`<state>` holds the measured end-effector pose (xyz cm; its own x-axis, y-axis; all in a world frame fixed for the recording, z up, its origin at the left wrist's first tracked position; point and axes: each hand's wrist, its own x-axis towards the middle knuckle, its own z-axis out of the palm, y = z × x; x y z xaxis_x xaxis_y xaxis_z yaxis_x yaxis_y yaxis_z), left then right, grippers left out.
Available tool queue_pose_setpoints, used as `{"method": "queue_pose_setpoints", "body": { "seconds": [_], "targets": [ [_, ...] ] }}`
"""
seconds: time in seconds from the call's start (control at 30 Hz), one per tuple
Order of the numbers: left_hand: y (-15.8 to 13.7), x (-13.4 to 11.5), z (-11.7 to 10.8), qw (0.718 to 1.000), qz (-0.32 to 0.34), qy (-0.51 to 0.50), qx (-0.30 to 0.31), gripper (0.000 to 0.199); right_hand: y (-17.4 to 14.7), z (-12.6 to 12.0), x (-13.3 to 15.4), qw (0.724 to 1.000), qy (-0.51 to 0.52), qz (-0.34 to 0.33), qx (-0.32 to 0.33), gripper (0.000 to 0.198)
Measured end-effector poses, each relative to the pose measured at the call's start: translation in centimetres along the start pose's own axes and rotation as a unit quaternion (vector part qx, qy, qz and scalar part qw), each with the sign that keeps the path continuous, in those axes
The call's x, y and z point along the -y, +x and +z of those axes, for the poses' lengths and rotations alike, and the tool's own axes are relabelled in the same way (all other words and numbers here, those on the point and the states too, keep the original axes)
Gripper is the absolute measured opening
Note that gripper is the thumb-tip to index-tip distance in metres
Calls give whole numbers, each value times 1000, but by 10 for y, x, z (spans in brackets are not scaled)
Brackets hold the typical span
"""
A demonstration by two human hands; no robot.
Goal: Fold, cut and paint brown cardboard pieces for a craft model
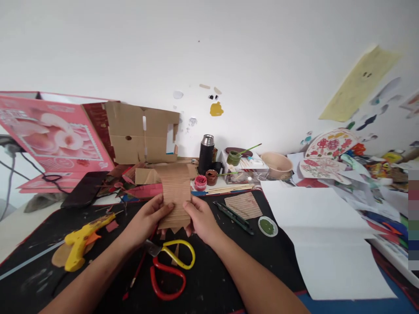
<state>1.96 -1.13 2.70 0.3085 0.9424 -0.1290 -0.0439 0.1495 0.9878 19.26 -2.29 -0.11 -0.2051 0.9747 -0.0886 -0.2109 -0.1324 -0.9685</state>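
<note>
Between my two hands I hold a strip of corrugated cardboard [176, 187], its ridged face toward me. My left hand [152, 218] grips the left edge with the thumb on top. On the right edge my right hand [201, 218] pinches it in the same way; the fingers behind are mostly hidden. Just below lie scissors [163, 261] with one yellow and one red handle, blades partly under my left wrist. A thin paintbrush [134, 277] rests beside them. Left of my left forearm is a yellow glue gun [81, 240].
A black mat [225, 261] covers the table. Pens [234, 218], a cardboard scrap [244, 205] and a green paint lid [267, 226] lie to the right, beside white paper [327, 235]. Behind stand a black thermos [206, 157], paint jars [200, 182] and a pink box [59, 135].
</note>
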Motion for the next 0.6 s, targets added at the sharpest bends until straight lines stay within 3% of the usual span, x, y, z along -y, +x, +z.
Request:
{"method": "queue_pose_setpoints", "body": {
  "seconds": [0.17,0.27,0.4,0.5,0.6],
  "targets": [
    [5,7,2,998,49,6,-38,57,-2,1,-2,998,-26,24,45,52],
    [7,8,2,996,66,34,-56,56,-1,-1,-4,998,-49,12,30,52],
    [8,-2,-8,975,168,60,-131,59,1,-6,-3,995,-94,-23,-7,46],
    [5,-9,-20,943,258,87,-192,74,2,-11,-1,987,-147,-48,-38,37],
    [1,-10,-30,866,398,182,-244,86,3,-16,0,973,-208,-76,-67,31]
  ]
}}
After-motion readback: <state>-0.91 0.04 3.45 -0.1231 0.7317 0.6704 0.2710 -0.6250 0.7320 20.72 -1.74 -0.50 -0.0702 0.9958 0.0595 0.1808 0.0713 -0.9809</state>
